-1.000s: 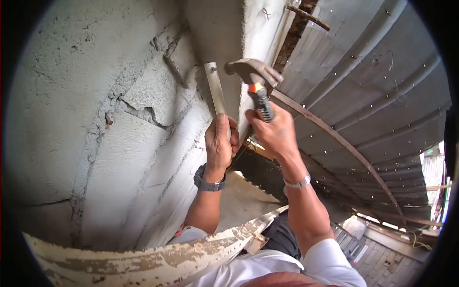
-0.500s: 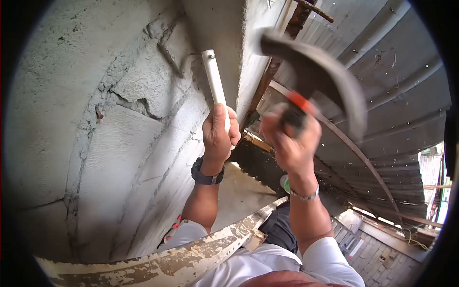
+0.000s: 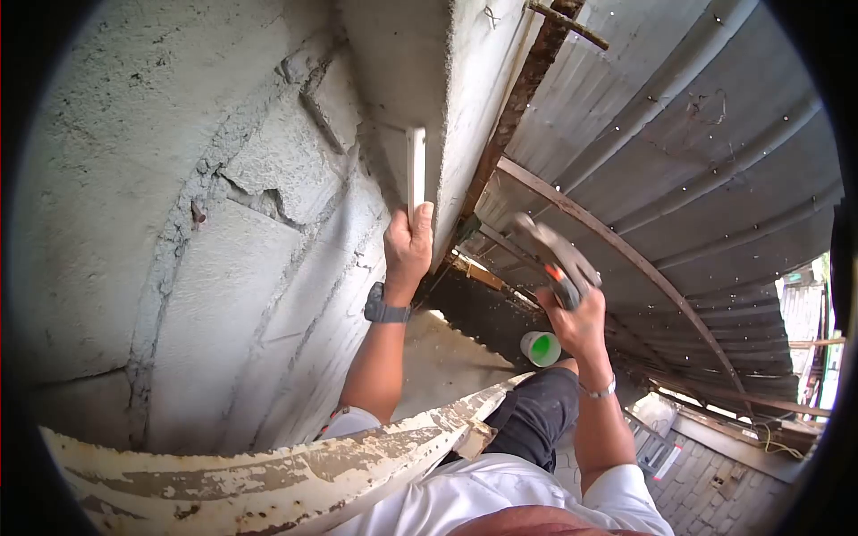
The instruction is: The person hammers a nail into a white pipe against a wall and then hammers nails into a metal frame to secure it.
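Observation:
My left hand [image 3: 408, 248] is closed around the lower part of a slim white pipe [image 3: 416, 170], which points upright beside the corner of the concrete column [image 3: 398, 71]. The thumb lies along the pipe, and its lower end is hidden in the grip. To the right, my right hand [image 3: 579, 323] grips a claw hammer [image 3: 556, 253] by its dark handle with an orange band. The hammer head is slightly blurred and stands apart from the pipe.
A rough, cracked concrete wall [image 3: 241, 295] fills the left. Corrugated metal sheeting [image 3: 715, 179] slopes along the right. A curved beam with peeling paint [image 3: 295, 482] crosses close below my arms. A white bucket [image 3: 527, 345] with green inside stands on the ground.
My right hand has lowered, carrying the hammer down and away from the pipe. My left hand still holds the pipe, which now appears more upright and lower. The bucket shows more fully.

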Tool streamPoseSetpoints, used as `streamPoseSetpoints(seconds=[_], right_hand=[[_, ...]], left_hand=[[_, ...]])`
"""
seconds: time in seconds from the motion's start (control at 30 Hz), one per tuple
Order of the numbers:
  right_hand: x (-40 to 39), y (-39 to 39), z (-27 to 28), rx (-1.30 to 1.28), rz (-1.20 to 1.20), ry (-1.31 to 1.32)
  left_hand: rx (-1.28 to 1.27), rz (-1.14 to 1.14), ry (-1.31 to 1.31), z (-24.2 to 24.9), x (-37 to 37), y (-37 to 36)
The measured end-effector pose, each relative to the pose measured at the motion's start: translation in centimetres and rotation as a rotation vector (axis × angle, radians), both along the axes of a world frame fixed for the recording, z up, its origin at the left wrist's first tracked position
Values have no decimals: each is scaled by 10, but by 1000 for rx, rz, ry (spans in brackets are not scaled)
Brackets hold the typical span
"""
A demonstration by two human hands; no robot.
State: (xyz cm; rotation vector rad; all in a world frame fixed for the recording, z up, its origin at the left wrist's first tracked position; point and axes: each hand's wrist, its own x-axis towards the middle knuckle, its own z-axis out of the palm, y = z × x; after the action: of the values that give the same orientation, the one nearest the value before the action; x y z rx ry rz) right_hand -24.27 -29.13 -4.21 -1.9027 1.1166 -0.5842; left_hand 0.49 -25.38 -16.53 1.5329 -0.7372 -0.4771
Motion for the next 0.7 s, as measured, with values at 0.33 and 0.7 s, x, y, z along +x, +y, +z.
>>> streamPoseSetpoints(seconds=[0.33,0.7], right_hand=[[-195,99,-48,339,-783,-164],[-298,217,-103,333,-992,414]], left_hand=[[180,-181,543,-12,-49,63],[-369,-916,1085,114,-33,72]])
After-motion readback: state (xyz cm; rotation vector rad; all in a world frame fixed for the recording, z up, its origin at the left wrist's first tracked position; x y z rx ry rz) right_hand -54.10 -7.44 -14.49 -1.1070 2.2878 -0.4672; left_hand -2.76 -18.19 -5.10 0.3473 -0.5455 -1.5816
